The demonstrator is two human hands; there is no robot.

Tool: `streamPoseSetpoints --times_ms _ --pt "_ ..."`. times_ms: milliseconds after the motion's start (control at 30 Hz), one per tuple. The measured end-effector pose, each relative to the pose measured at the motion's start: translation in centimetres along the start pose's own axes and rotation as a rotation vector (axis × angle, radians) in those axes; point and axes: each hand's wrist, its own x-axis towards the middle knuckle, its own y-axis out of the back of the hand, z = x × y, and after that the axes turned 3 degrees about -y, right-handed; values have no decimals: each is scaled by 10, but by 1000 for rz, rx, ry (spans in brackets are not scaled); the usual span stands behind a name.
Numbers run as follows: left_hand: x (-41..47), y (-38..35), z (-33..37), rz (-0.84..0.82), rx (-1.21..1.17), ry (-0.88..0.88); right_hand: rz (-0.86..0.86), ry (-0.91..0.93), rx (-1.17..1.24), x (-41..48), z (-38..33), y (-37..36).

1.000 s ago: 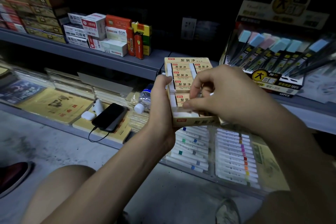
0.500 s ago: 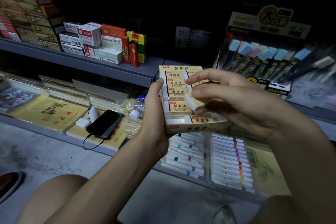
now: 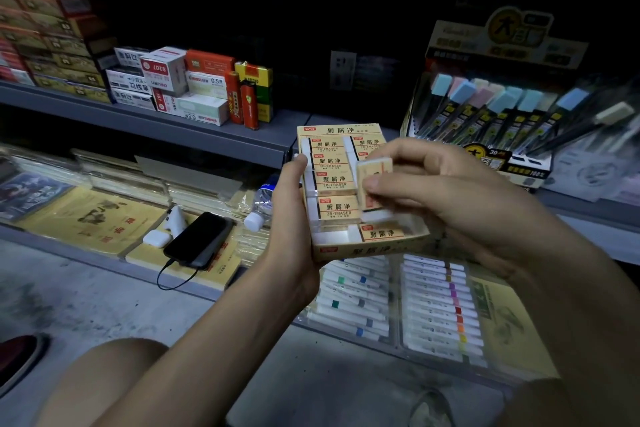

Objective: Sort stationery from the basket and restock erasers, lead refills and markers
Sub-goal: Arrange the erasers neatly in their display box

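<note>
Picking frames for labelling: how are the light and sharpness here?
Head view, light: dim, top falling to black. Head view, sharpness: eraser box print legible; pinched eraser and right hand motion-blurred; refill display at right smeared.

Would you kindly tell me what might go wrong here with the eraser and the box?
1. The right hand pinches the eraser with fingertips only, above the box. It might slip and fall onto the markers below.
2. The left hand alone holds the box, gripping its left side, so a push from the right hand could tip it and spill erasers.
</note>
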Motion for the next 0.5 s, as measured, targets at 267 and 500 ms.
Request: streamPoseSetpoints --times_ms 267,500 --pt "1 2 -1 13 9 -7 244 111 -161 0 2 -22" --pt "-3 1 4 -15 31 -37 482 228 -559 11 19 -38"
